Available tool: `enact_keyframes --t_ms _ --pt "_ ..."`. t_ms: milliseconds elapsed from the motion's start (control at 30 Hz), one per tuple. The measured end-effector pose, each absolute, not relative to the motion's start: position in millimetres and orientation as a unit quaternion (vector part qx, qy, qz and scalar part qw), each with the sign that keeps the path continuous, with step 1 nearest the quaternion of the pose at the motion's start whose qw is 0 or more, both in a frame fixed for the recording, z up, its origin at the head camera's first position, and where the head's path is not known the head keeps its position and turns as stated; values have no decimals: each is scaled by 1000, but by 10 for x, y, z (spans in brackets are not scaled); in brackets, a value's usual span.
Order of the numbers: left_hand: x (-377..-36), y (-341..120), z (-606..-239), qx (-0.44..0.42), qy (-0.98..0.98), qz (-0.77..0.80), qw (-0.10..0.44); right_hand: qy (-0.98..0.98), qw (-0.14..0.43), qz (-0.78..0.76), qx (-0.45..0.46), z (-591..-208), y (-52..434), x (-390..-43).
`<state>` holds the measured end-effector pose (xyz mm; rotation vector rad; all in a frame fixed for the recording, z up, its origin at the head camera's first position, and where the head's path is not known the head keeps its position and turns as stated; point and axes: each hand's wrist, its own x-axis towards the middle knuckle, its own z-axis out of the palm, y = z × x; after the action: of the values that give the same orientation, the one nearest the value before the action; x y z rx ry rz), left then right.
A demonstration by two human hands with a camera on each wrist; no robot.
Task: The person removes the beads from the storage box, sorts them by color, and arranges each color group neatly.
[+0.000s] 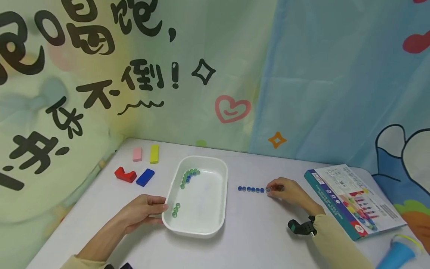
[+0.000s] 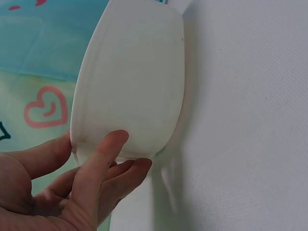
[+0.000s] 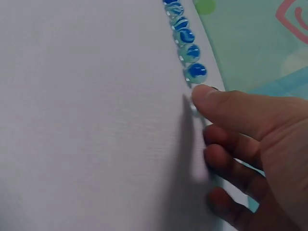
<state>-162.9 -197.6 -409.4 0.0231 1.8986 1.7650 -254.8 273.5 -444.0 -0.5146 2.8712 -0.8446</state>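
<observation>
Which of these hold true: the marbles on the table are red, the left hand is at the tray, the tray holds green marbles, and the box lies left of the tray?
1. The row of marbles on the table is red. False: blue.
2. The left hand touches the tray. True.
3. The tray holds green marbles. True.
4. The box lies left of the tray. False: it lies to the right, past the right hand.
</observation>
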Motion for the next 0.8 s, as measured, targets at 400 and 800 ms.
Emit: enact_keyframes --t_ms 400,800 --pt "-1628 -1967 -4074 10 704 656 272 945 40 -277 -170 -4515 2715 -2542" --pt "-1634 -1983 -4087 11 705 655 272 943 35 -284 -170 -4495 2666 -2529"
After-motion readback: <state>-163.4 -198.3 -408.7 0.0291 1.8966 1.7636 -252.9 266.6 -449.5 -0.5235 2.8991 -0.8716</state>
